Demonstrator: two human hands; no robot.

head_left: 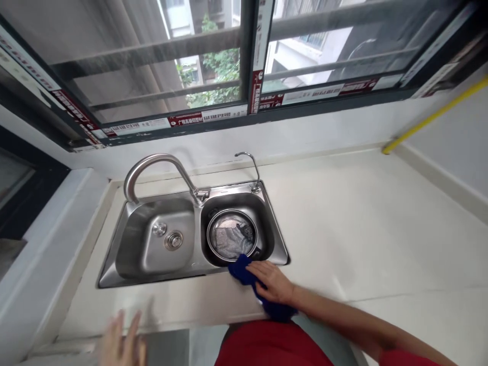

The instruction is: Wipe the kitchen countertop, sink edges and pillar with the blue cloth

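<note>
My right hand (273, 282) lies flat on a dark blue cloth (244, 270), pressing it on the cream countertop (362, 229) at the front rim of the steel double sink (160, 274). The cloth's end hangs over the counter's front edge below my wrist. My left hand (121, 341) hovers blurred at the bottom left near the counter edge, fingers spread, holding nothing. In the sink's right basin sits a round metal strainer basket (232, 235) with a grey rag inside.
A tall curved faucet (152, 165) and a thin small tap (251, 168) stand behind the basins. A window with bars runs along the back wall. A yellow pipe (430, 117) crosses the right wall. A raised ledge borders the sink's left.
</note>
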